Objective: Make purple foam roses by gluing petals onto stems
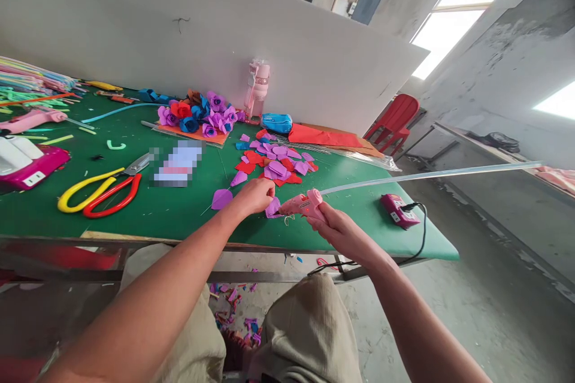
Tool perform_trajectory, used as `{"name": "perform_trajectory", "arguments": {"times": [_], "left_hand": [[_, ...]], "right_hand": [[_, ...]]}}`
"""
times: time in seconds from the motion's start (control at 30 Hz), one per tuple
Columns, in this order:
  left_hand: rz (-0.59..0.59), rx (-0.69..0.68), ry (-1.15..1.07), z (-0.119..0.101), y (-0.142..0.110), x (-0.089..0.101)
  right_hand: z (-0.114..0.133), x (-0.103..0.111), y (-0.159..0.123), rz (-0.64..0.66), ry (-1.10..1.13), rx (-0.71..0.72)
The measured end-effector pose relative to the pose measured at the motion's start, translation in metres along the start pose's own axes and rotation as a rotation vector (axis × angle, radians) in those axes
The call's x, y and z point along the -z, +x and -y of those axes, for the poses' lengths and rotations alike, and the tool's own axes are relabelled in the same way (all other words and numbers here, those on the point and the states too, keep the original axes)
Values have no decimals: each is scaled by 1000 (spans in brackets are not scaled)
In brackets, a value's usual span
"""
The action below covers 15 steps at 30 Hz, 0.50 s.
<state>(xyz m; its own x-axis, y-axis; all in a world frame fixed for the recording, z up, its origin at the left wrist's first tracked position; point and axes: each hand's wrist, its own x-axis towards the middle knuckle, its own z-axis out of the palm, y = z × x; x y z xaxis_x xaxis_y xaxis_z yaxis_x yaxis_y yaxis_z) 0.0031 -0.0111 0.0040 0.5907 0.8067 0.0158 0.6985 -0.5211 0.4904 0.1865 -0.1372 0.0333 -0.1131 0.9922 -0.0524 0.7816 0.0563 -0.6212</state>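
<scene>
My right hand [335,226] is wrapped round the handle of a pink hot glue gun [306,204], its nozzle pointing left. A long clear glue stick [426,175] sticks out of the gun's back and reaches far to the right. The nozzle is at a purple paper petal [272,209] near the table's front edge. My left hand [257,195] is closed at the petal's upper left side, fingers curled on it; the fingertips are partly hidden. Left of this hand lies another purple petal [221,199] with a thin wire by it.
Loose purple and red petals [278,161] lie beyond my hands. Finished paper flowers [197,113], a pink bottle [257,90] and a blue pouch [277,123] stand farther back. Scissors [112,188] lie left; a magenta power socket [399,211] with its cable sits right.
</scene>
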Motion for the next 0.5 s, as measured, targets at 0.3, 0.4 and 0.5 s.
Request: {"name": "perform_trajectory", "arguments": {"times": [0.3,0.4,0.5], "left_hand": [[6,-7,-7,0,0,1],[1,-11,-18,0,0,1],[2,0,-22,-2,0,2]], "right_hand": [[-1,3,-2,-32,-38,-4],[-2,4,-2,-47,-55,4],[-4,4,-4,-72,-77,19]]}}
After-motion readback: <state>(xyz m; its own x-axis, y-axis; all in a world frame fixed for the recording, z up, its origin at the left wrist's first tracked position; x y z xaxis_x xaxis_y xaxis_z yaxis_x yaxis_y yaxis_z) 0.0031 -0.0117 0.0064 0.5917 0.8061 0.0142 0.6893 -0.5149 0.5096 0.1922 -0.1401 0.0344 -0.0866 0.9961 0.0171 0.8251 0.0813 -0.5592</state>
